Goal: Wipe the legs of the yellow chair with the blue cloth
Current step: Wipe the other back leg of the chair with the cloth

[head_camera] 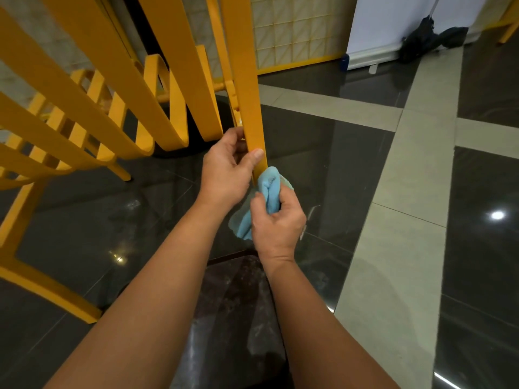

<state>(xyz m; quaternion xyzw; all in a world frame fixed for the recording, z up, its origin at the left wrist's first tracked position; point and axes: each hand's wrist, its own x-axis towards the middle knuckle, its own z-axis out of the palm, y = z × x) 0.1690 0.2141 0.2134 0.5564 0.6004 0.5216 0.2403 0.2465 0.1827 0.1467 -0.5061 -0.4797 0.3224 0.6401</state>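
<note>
No readable text, label, brand, number or sign appears anywhere in this view. The surfaces that show, among them the yellow chair (112, 88), the blue cloth (266, 197) and the white panel (393, 21) at the far wall, all look plain, with no print or marking on them.

Chair leg (247, 80) tip behind cloth (269, 189)
</note>
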